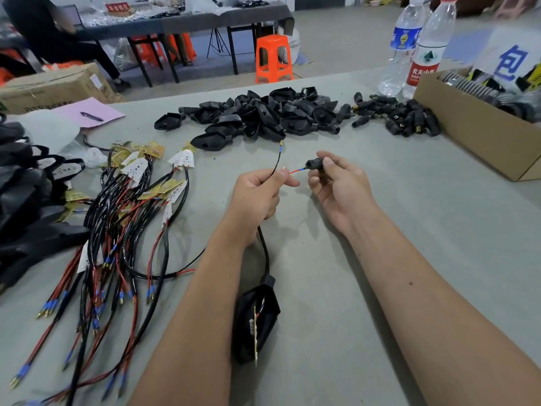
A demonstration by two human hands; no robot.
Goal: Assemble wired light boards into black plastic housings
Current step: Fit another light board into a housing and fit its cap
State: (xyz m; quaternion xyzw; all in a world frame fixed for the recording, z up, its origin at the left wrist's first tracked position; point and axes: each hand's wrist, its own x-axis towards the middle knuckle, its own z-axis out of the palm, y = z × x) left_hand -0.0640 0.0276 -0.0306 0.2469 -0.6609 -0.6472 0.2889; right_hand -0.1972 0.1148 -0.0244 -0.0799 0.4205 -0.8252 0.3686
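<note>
While the red wire's blue-sleeved tip is lined up with the mouth of the small black cylindrical plastic connector, the step in hand is judged to be wiring, not boxing. In the head view, the thin black and red wires are pinched by the left hand, and the connector is gripped between thumb and fingers of the right hand; the two hands are held close together, not touching. The black cable runs down to the black plastic housing on the grey desk, between the forearms, a light board seen edge-on inside it. Next, a straight push of the tip into the connector looks called for, with the black wire to follow.

As for writing: a red label with white Chinese characters is carried on one clear water bottle, a blue label on the other, too blurred to read. A large blue character "包" is shown on the white sign above the cardboard box.
</note>
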